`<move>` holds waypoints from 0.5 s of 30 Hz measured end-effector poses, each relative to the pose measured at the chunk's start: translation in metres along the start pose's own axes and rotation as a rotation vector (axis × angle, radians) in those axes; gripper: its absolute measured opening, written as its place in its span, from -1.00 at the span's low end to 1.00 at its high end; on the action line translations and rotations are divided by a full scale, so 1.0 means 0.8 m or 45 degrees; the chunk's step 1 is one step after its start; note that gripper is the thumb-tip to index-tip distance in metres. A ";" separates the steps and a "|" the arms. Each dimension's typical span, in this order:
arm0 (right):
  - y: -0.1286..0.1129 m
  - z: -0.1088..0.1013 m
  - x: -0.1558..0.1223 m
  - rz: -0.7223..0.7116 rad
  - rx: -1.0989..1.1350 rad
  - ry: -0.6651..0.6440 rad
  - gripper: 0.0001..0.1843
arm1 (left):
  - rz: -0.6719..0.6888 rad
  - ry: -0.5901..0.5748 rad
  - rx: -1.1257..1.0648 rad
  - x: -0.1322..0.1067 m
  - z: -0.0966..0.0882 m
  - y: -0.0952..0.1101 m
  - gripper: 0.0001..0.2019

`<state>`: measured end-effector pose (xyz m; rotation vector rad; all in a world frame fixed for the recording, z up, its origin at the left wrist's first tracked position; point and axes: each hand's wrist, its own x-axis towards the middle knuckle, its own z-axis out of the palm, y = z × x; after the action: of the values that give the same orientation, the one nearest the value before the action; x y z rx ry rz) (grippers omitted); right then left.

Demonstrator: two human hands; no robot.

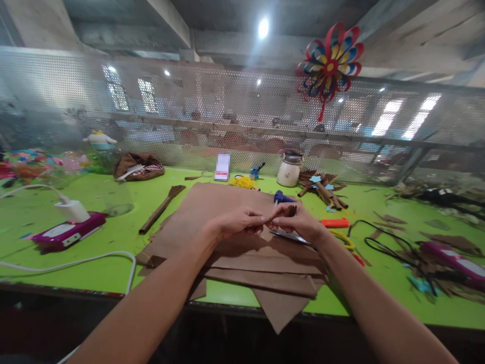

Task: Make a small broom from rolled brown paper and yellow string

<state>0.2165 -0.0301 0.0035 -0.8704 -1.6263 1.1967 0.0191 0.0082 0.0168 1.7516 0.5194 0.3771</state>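
Observation:
My left hand [244,222] and my right hand [293,221] meet fingertip to fingertip above a stack of brown paper sheets [223,205]. Both are closed in a pinch around a small piece of brown paper [292,208]; its fringed end shows by the right fingers, and the rest is mostly hidden. Beneath the right hand lie metal scissors blades [293,236] on the paper. Just behind that hand is a blue tool [281,197], perhaps a glue gun. An orange handle [335,223] lies to its right.
A rolled brown paper stick [161,210] and a purple power strip [70,231] with a white charger lie left. Behind are a phone [222,168], yellow strands [243,182], a jar [289,169] and brown paper rolls [326,191]. A black cable [386,245] runs right.

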 end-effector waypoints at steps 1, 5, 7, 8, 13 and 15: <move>0.000 0.000 0.000 -0.003 0.003 0.000 -0.82 | 0.010 0.008 0.013 0.000 0.000 0.000 -0.66; 0.000 0.001 0.001 -0.005 0.000 0.007 -0.83 | 0.033 -0.004 0.057 0.002 0.000 -0.002 -0.64; 0.001 0.001 0.001 0.002 0.005 0.002 -0.83 | 0.049 -0.014 0.072 0.003 -0.001 -0.003 -0.63; 0.001 0.001 0.001 0.002 0.017 0.002 -0.83 | 0.057 -0.020 0.072 0.003 -0.001 -0.003 -0.63; -0.002 0.000 -0.001 0.005 0.117 0.019 -0.84 | 0.031 -0.004 0.078 0.000 0.002 0.004 -0.59; -0.002 -0.001 -0.001 0.015 0.139 0.025 -0.84 | 0.029 0.014 0.076 -0.001 0.003 0.007 -0.58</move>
<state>0.2173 -0.0313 0.0051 -0.8211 -1.5275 1.2688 0.0205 0.0043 0.0217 1.8155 0.5239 0.3912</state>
